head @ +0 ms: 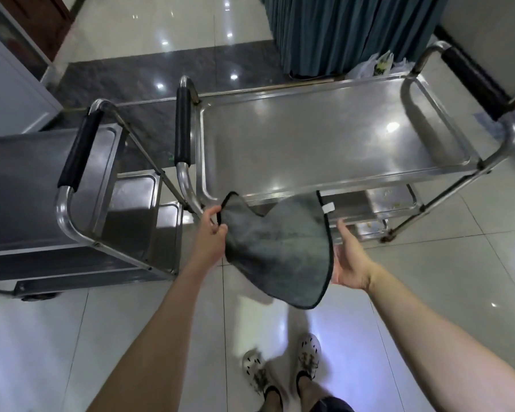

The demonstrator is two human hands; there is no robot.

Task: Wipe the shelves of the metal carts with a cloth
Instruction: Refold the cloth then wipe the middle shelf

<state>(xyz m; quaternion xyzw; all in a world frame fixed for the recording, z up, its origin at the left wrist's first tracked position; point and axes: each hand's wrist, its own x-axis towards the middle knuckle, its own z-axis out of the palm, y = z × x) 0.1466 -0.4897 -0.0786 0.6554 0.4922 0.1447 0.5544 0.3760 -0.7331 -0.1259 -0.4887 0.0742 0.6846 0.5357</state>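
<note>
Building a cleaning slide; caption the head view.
Left hand pinches a grey cloth in front of a steel cart, right hand open beside it.

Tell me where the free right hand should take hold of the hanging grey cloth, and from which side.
Take the upper right corner, by the white tag, coming in from the right. The left hand pinches the upper left corner, so the cloth sags away from it; the open right hand is beside the black-trimmed right edge. A pinch there would likely stretch it flat.
</note>
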